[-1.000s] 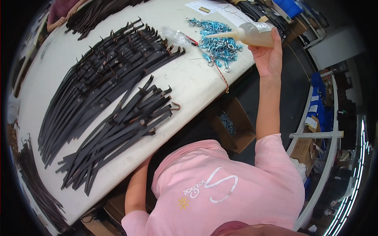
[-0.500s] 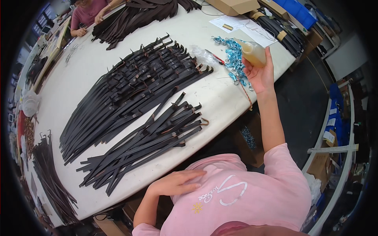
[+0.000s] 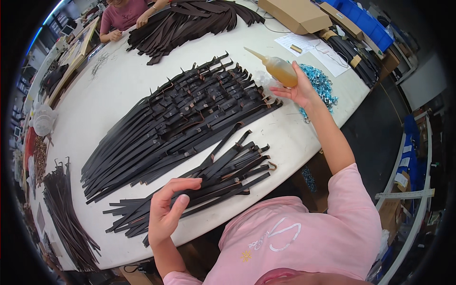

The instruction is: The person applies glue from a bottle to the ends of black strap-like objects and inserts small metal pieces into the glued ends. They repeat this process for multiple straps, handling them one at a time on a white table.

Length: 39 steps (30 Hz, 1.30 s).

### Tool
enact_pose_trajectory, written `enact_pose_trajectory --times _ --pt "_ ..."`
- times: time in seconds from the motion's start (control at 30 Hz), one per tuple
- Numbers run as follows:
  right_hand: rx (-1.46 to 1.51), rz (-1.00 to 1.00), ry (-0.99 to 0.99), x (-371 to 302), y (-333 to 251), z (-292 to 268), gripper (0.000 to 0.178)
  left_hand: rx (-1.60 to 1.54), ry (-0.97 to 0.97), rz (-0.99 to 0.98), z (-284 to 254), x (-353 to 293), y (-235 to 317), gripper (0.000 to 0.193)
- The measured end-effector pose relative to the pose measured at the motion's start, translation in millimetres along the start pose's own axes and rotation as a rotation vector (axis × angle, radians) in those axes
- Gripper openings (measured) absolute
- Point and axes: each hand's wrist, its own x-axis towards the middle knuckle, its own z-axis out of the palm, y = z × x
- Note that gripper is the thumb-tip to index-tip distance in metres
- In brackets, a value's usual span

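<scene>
My right hand [image 3: 300, 90] holds a squeeze bottle [image 3: 281, 71] of amber liquid, tilted with its long pale nozzle pointing up and left. Below the bottle lies a large spread of black straps [image 3: 190, 102] with bent, folded ends. My left hand [image 3: 168, 209] hovers over a smaller bundle of black straps [image 3: 223, 173] near the table's front edge. Its fingers are apart and hold nothing. Beside my right hand is a pile of blue-and-silver metal clasps [image 3: 319, 83], partly hidden by the hand. Some clear plastic [image 3: 264, 81] sits behind the bottle.
Across the white table [image 3: 114, 85], a person in a dark pink top [image 3: 122, 18] handles dark brown strips [image 3: 185, 23]. More black straps [image 3: 69, 213] hang at the left edge. Papers [image 3: 327, 57], a cardboard box [image 3: 297, 16] and a blue bin [image 3: 365, 23] are at the back right.
My left hand has lifted from my shirt and moved out over the smaller strap bundle. My right hand has swung the bottle left, its nozzle now pointing left, toward the black straps.
</scene>
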Motion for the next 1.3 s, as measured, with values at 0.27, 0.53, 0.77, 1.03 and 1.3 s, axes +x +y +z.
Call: enact_pose_trajectory --times 0.27,0.53,0.77,1.03,1.3 --pt "0.022 -0.026 0.045 -2 -26 -23 0.074 0.011 0.011 -0.024 -1 7 -8 0.025" --pt "-0.184 0.042 -0.243 -2 -25 -57 0.075 0.029 0.023 -0.049 26 7 2 0.023" --pt "-0.056 0.074 -0.255 23 -14 -51 0.075 0.040 -0.019 -0.046 63 30 10 0.023" --pt "0.275 -0.062 -0.253 -4 -42 -70 0.070 0.082 -0.057 -0.041 85 66 22 0.027" --pt "0.555 0.114 -0.763 -88 -23 11 0.059 -0.244 0.090 -0.040 101 122 15 0.077"
